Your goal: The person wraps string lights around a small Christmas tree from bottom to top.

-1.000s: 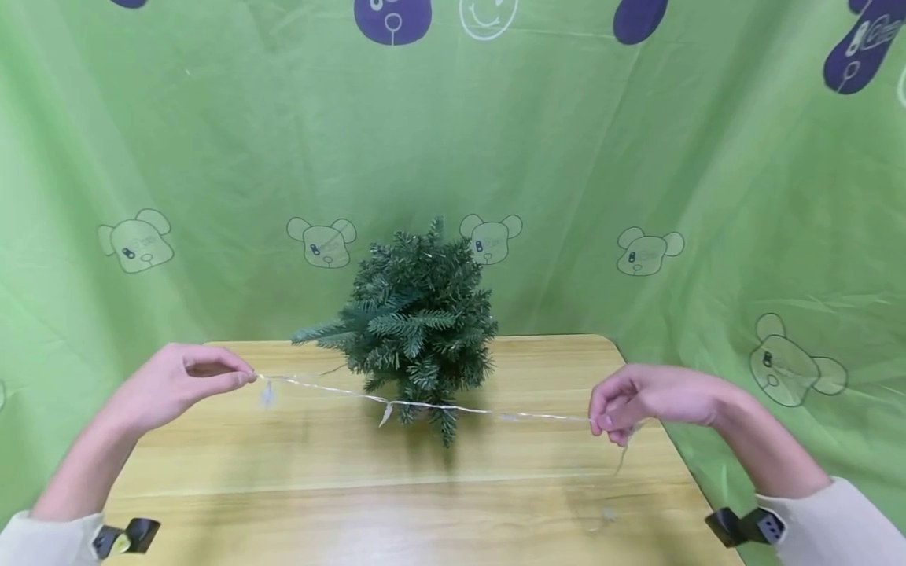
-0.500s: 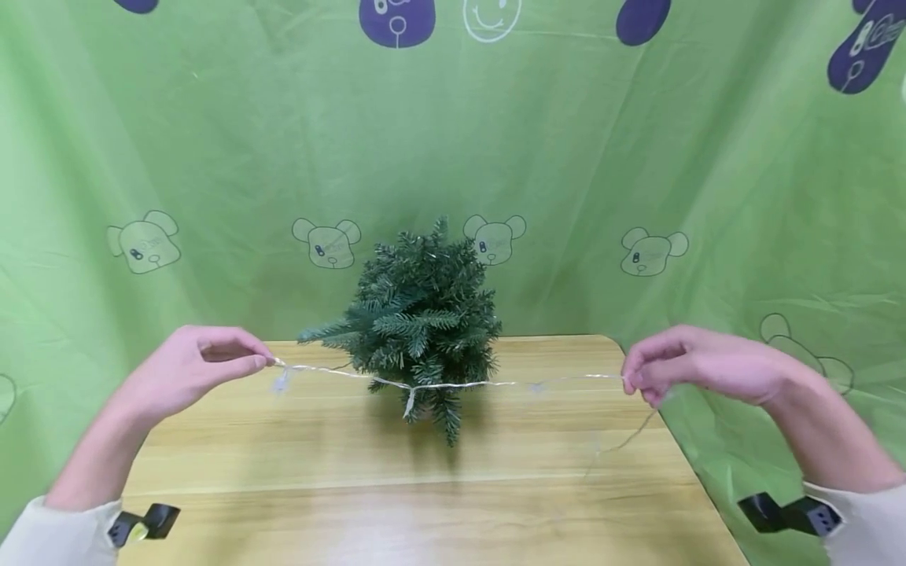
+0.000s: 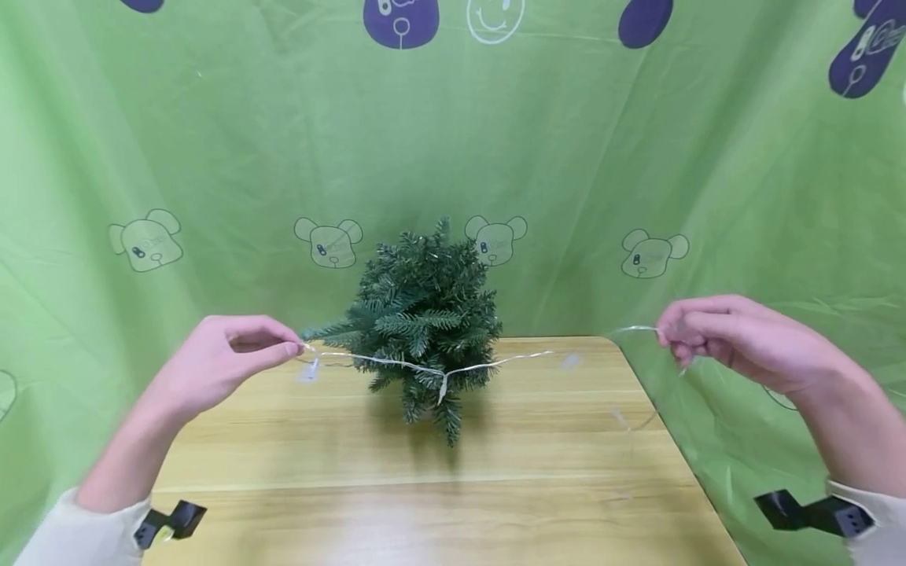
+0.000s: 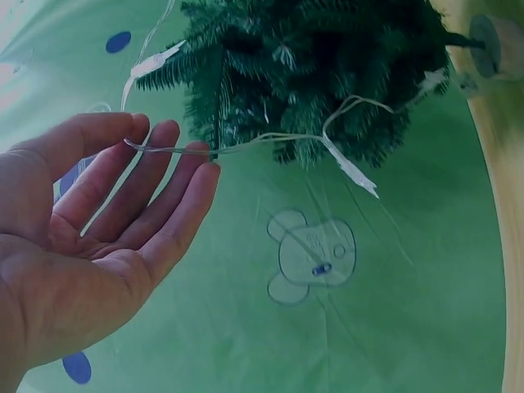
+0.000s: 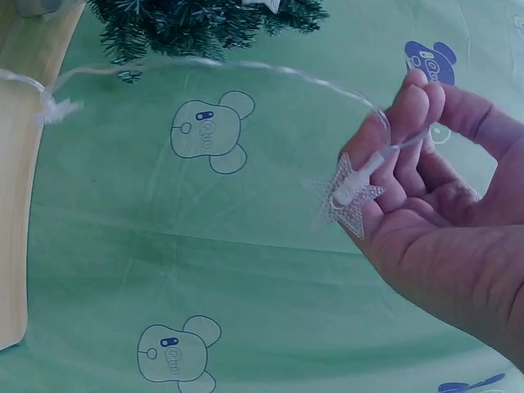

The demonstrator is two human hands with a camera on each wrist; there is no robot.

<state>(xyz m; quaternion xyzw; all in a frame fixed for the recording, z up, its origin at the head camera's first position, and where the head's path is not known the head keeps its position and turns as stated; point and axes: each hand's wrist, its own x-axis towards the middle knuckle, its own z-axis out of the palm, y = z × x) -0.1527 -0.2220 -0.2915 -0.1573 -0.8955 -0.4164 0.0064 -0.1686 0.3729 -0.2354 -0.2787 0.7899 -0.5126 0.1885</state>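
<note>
A clear string of fairy lights (image 3: 396, 362) stretches between both hands, sagging a little in front of a small green artificial Christmas tree (image 3: 428, 314). My left hand (image 3: 215, 369) pinches the wire between thumb and index finger, left of the tree. Out to the right, my right hand (image 3: 757, 342) pinches another stretch of it, and a loose length hangs below the fingers. A clear star-shaped light (image 5: 352, 196) lies against those fingers in the right wrist view. Another light (image 4: 352, 168) dangles from the wire near the branches in the left wrist view.
The tree stands on a wooden table (image 3: 425, 503), its round base (image 4: 495, 49) showing in the left wrist view. Green cloth (image 3: 566, 157) printed with bear heads hangs behind and beside the table. Each wrist carries a small black camera (image 3: 170, 525).
Both hands have risen; the left has moved right toward the tree, the right farther out to the right. The light string has lifted with them and now crosses higher on the tree.
</note>
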